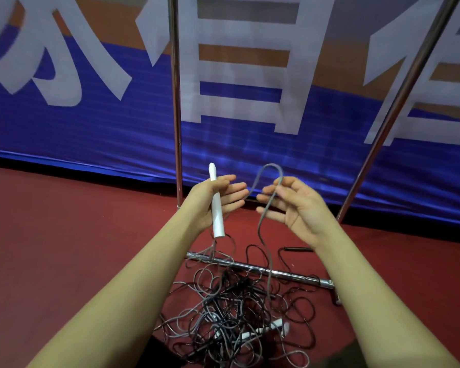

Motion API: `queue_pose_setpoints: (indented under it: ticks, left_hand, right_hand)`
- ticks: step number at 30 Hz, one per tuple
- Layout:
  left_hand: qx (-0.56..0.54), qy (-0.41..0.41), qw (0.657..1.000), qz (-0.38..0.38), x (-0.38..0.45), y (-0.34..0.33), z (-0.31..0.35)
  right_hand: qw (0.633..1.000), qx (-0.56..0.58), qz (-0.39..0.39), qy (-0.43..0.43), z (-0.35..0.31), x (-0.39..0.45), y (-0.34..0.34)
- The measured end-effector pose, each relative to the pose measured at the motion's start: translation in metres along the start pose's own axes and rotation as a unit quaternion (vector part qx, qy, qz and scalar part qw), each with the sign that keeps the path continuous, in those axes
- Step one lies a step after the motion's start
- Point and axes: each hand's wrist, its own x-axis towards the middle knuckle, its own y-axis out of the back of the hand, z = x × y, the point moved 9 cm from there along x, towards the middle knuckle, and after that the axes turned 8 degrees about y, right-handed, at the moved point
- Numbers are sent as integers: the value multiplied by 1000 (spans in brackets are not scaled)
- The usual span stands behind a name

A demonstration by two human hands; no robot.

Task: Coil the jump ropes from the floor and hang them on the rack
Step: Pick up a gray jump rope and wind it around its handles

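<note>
My left hand holds a white jump-rope handle upright against its palm, fingers stretched out. The handle's grey rope arches up in a loop between my hands and drops to the floor. My right hand pinches that loop near its top between thumb and forefinger, the other fingers spread loosely. Below my hands, a tangled pile of black and grey ropes lies on the red floor, with white handles in it. The metal rack has a left upright and a right upright.
The rack's base bar lies across the floor under part of the pile. A black handle lies just behind it. A blue and orange banner with large white characters hangs behind the rack. Red floor spreads to the left.
</note>
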Motion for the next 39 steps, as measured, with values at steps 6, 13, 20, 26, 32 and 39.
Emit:
queue_pose_setpoints:
  ticks: [6,13,20,26,32,39]
  left_hand:
    - [202,82,972,-89,-12,-27,-30]
    - [211,-9,975,-65,-9,-34,-23]
    - [174,-56,982,-43,-9,-34,-6]
    - [29,-103,994,21,-4,-12,19]
    - [-24,-101,994,42,3,5,23]
    - [145,-7,989,8,5,-6,-8]
  right_hand:
    - [979,162,99,69,-20,4,19]
    - [959,225,146,90,-16,5,30]
    - [989,53,131,37,0,6,37]
    - [960,-258,-52,-94,40,-2,11]
    - [953,-275,-75,-103,42,-5,3]
    - [997,25,69,1,5,6,16]
